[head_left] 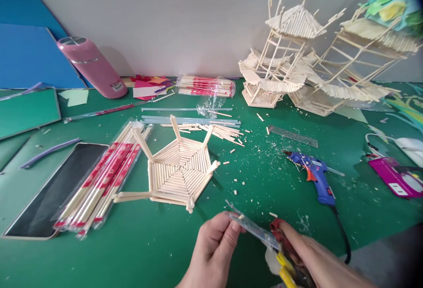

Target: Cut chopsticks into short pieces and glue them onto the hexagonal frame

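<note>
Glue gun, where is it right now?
In the head view, the glue gun lies on the green table, right of centre, between the clear ruler behind it and the right hand nearer the camera.

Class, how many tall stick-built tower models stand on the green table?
2. The first tower stands at the back, right of centre; the second tower tilts just right of it, near the picture's edge. More could be hidden beyond that edge.
</note>
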Motion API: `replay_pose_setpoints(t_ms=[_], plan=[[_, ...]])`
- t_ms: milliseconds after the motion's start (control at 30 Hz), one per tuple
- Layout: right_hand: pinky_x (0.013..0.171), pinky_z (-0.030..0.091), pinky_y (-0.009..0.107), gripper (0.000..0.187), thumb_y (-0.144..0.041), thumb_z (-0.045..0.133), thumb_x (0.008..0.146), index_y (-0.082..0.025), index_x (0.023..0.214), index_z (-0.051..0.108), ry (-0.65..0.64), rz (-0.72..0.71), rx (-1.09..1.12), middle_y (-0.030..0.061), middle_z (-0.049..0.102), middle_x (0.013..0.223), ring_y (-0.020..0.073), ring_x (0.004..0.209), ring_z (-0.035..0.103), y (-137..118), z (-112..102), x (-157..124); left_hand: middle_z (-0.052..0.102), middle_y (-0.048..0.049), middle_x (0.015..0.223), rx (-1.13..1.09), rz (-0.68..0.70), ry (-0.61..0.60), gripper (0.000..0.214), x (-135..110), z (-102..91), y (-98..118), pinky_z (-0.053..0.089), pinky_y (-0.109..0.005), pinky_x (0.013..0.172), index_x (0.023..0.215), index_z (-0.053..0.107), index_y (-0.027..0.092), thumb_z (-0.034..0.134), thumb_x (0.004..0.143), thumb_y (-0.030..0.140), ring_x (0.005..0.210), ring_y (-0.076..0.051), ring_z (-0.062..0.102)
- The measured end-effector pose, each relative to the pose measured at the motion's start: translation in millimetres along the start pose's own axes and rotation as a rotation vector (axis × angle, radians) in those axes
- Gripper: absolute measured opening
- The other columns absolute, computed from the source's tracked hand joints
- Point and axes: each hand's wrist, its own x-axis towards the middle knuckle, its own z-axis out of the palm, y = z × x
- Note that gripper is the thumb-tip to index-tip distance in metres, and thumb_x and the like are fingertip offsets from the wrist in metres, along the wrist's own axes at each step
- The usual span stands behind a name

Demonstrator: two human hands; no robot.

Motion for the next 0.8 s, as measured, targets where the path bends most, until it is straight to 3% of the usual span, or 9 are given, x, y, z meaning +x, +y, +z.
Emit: replay_pose_setpoints(t_ms=[100, 200, 433, 533, 667, 800], plan=[[0.057, 0.053, 0.03, 0.048, -0.024, 0.056, 0.059, -0.021, 0.107, 0.057, -0.007, -0.001, -0.017, 0.0061, 0.072, 0.077, 0.0275, 0.071, 0.069, -2, -4, 0, 0.039, 0.0038, 0.053, -0.226, -0.131, -0.108, 0.034, 3, -2.8, -4, 0.02, -0.023, 0.047, 0.071, 0.061, 0.014, 0.057, 0.078, 0.047, 0.049, -0.008, 0.027], [0.052, 0.052, 0.029, 0.044, -0.023, 0.055, 0.059, -0.019, 0.102, 0.059, -0.055, -0.001, -0.017, 0.0064, 0.072, 0.074, 0.0267, 0.067, 0.068, -4, -7, 1, 0.038, 0.0048, 0.049, -0.301, -0.2, -0.137, 0.035, 5, -2.8, -3, 0.018, -0.024, 0.047, 0.068, 0.06, 0.014, 0.061, 0.075, 0.048, 0.047, -0.007, 0.025], [0.054, 0.052, 0.029, 0.033, -0.018, 0.051, 0.058, -0.019, 0.09, 0.06, -0.072, -0.024, -0.052, 0.0067, 0.07, 0.07, 0.0233, 0.063, 0.067, -8, -14, 15, 0.035, 0.0055, 0.052, -0.19, -0.126, 0.083, 0.031, 8, 5.2, 6, 0.021, -0.023, 0.049, 0.063, 0.06, 0.015, 0.062, 0.075, 0.044, 0.052, -0.008, 0.027], [0.05, 0.051, 0.03, 0.029, -0.021, 0.05, 0.057, -0.019, 0.085, 0.058, -0.108, -0.059, -0.075, 0.007, 0.068, 0.067, 0.0235, 0.058, 0.065, -11, -20, 20, 0.038, 0.0047, 0.052, -0.294, -0.143, -0.003, 0.03, 10, 2.9, 7, 0.02, -0.024, 0.049, 0.066, 0.063, 0.014, 0.064, 0.074, 0.043, 0.05, -0.008, 0.028], [0.048, 0.05, 0.029, 0.026, -0.023, 0.052, 0.059, -0.021, 0.084, 0.057, -0.123, -0.076, -0.075, 0.0055, 0.068, 0.065, 0.0227, 0.055, 0.064, -11, -24, 20, 0.031, 0.0075, 0.044, -0.546, -0.28, -0.195, 0.025, 12, -2.7, 9, 0.017, -0.024, 0.047, 0.066, 0.064, 0.014, 0.067, 0.072, 0.038, 0.042, -0.006, 0.023], [0.048, 0.05, 0.029, 0.028, -0.021, 0.051, 0.059, -0.02, 0.087, 0.056, -0.108, -0.068, -0.082, 0.0073, 0.069, 0.069, 0.0238, 0.058, 0.066, -5, -19, 16, 0.028, 0.0084, 0.046, -0.595, -0.297, -0.217, 0.023, 14, -1.3, 9, 0.018, -0.024, 0.047, 0.066, 0.063, 0.013, 0.065, 0.074, 0.035, 0.041, -0.005, 0.021]])
